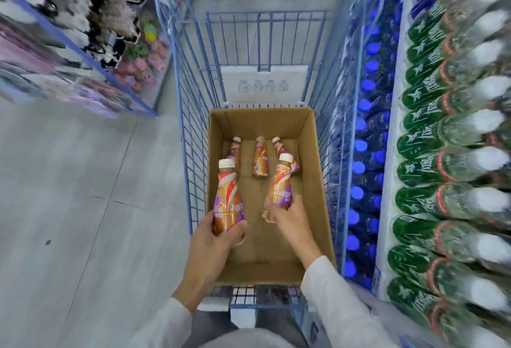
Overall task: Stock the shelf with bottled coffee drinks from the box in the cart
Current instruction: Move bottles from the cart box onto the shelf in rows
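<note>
1. Pale grey sleeves cover both your forearms, which reach in over the near rim of the cart.
2. Left hand: fingers and thumb wrapped round the base of a coffee bottle, brown and purple label, white cap pointing away from you. It is held over the near-left part of the box, close to the left wall.
3. Right hand: fingers curled round the lower body of a second coffee bottle, cap also pointing away, held right of the box's centre. Open box floor shows between the two held bottles.
4. Cardboard box: open top, sitting in the cart's basket and filling most of its width. Its side walls run just inside the wire sides.
5. Three more coffee bottles in the far half of the box, in a loose row, with bare floor around them. You cannot tell whether they stand or lie.
6. Blue wire cart, with a white panel beyond the box's far edge.
7. Shelf on your right, just beside the cart: blue-capped bottles, then green-labelled bottles, blurred.
8. Grey floor on your left, wide and open up to a blurred rack of goods.
</note>
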`<state>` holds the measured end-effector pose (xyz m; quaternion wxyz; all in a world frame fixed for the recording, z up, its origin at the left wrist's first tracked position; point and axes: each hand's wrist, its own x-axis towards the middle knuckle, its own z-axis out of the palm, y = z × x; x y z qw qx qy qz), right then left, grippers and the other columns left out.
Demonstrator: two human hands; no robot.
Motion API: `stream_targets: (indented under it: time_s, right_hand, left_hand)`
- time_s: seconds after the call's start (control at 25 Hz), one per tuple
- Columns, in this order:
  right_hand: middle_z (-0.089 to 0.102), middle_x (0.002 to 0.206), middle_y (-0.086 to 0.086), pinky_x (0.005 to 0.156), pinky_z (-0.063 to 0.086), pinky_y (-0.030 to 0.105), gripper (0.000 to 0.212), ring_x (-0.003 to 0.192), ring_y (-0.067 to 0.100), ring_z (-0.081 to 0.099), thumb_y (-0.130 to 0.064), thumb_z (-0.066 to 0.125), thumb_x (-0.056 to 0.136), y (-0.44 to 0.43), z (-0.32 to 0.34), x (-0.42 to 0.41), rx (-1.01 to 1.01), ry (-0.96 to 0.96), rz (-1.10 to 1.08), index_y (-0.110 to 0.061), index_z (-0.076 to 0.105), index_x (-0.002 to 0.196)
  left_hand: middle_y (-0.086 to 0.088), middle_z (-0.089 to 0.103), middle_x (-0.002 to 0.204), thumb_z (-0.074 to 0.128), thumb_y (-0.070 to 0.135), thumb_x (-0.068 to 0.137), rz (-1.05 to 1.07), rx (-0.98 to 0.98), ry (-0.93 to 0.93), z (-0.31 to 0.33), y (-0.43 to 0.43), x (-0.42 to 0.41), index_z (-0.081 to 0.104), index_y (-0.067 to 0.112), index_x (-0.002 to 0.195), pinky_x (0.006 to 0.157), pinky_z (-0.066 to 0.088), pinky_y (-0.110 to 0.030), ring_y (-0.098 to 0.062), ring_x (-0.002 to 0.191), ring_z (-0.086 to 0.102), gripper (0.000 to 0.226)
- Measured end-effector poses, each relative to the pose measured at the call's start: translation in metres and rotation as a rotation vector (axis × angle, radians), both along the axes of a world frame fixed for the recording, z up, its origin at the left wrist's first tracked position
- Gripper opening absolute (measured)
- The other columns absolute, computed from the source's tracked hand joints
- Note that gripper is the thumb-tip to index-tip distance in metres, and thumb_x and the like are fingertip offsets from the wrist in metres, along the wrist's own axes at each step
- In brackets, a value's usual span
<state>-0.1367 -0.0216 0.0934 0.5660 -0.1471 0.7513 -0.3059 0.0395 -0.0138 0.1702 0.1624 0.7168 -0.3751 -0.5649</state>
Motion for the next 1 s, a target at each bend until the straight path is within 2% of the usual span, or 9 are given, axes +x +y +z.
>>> stream_targets:
  time_s: [0.12, 0.2, 0.28, 0.4, 0.52, 0.6, 0.76, 0.92, 1.0]
  right_hand:
    - [0.070, 0.114, -0.006, 0.066, 0.051, 0.015, 0.049, 0.093, 0.003, 0.068, -0.034, 0.080, 0.086, 0.025, 0.068, 0.006, -0.151, -0.002, -0.084, -0.027, 0.052, 0.126]
    - [0.072, 0.111, -0.012, 0.076, 0.057, 0.020, 0.049, 0.093, 0.000, 0.070, -0.038, 0.080, 0.085, 0.045, 0.107, 0.010, -0.240, 0.027, -0.129, -0.031, 0.054, 0.126]
    - [0.072, 0.113, -0.014, 0.090, 0.057, 0.030, 0.051, 0.100, 0.001, 0.070, -0.035, 0.081, 0.085, 0.070, 0.137, 0.016, -0.327, 0.068, -0.208, -0.034, 0.054, 0.129]
    - [0.074, 0.111, -0.014, 0.093, 0.056, 0.033, 0.053, 0.102, 0.003, 0.071, -0.030, 0.082, 0.084, 0.117, 0.172, 0.026, -0.441, 0.125, -0.371, -0.030, 0.055, 0.130]
    - [0.074, 0.110, -0.017, 0.089, 0.057, 0.032, 0.056, 0.101, 0.004, 0.071, -0.036, 0.082, 0.079, 0.179, 0.202, 0.037, -0.502, 0.201, -0.520, -0.032, 0.057, 0.129]
    - [0.074, 0.113, -0.013, 0.089, 0.058, 0.036, 0.061, 0.103, 0.008, 0.072, -0.040, 0.082, 0.073, 0.222, 0.216, 0.044, -0.531, 0.246, -0.634, -0.034, 0.057, 0.129]
    - [0.077, 0.110, -0.009, 0.081, 0.058, 0.025, 0.051, 0.100, 0.011, 0.073, -0.014, 0.080, 0.082, 0.314, 0.236, 0.055, -0.577, 0.357, -0.886, -0.026, 0.060, 0.127]
    - [0.077, 0.110, -0.003, 0.084, 0.057, 0.025, 0.054, 0.100, 0.012, 0.073, -0.018, 0.081, 0.076, 0.409, 0.256, 0.067, -0.588, 0.476, -1.143, -0.018, 0.060, 0.126]
    - [0.077, 0.108, -0.005, 0.080, 0.055, 0.021, 0.050, 0.097, 0.008, 0.072, -0.007, 0.081, 0.082, 0.455, 0.265, 0.075, -0.587, 0.533, -1.231, -0.016, 0.059, 0.126]
  left_hand:
    - [0.019, 0.069, 0.104, 0.077, 0.065, 0.067, -0.082, -0.090, 0.067, 0.039, 0.003, 0.004, 0.057, 0.033, 0.124, 0.064, 0.052, -0.013, -0.006, 0.093, 0.069, 0.068]
    - [0.021, 0.073, 0.095, 0.080, 0.061, 0.069, -0.169, -0.155, 0.127, 0.062, 0.006, 0.005, 0.061, 0.031, 0.116, 0.062, 0.054, -0.013, 0.000, 0.087, 0.071, 0.058]
    - [0.028, 0.073, 0.092, 0.085, 0.051, 0.073, -0.259, -0.224, 0.190, 0.083, 0.011, 0.005, 0.064, 0.030, 0.110, 0.061, 0.053, -0.011, 0.004, 0.082, 0.071, 0.047]
    - [0.034, 0.071, 0.089, 0.085, 0.040, 0.080, -0.447, -0.302, 0.257, 0.108, 0.024, 0.003, 0.066, 0.036, 0.103, 0.060, 0.049, -0.007, 0.009, 0.078, 0.068, 0.031]
    - [0.026, 0.075, 0.093, 0.085, 0.042, 0.080, -0.647, -0.336, 0.342, 0.134, 0.049, -0.007, 0.068, 0.036, 0.109, 0.068, 0.050, -0.014, 0.006, 0.080, 0.070, 0.034]
    - [0.020, 0.077, 0.093, 0.086, 0.044, 0.076, -0.768, -0.348, 0.412, 0.150, 0.071, -0.019, 0.071, 0.036, 0.108, 0.065, 0.050, -0.011, 0.003, 0.080, 0.072, 0.036]
    - [0.009, 0.080, 0.090, 0.083, 0.050, 0.066, -1.012, -0.327, 0.562, 0.177, 0.135, -0.052, 0.074, 0.042, 0.101, 0.069, 0.054, -0.020, -0.010, 0.081, 0.075, 0.037]
    - [0.007, 0.080, 0.090, 0.084, 0.056, 0.059, -1.263, -0.272, 0.643, 0.192, 0.212, -0.084, 0.075, 0.033, 0.101, 0.070, 0.056, -0.023, -0.012, 0.083, 0.075, 0.048]
    - [0.008, 0.080, 0.088, 0.087, 0.056, 0.054, -1.335, -0.232, 0.677, 0.200, 0.255, -0.094, 0.077, 0.035, 0.099, 0.066, 0.056, -0.019, -0.007, 0.080, 0.075, 0.050]
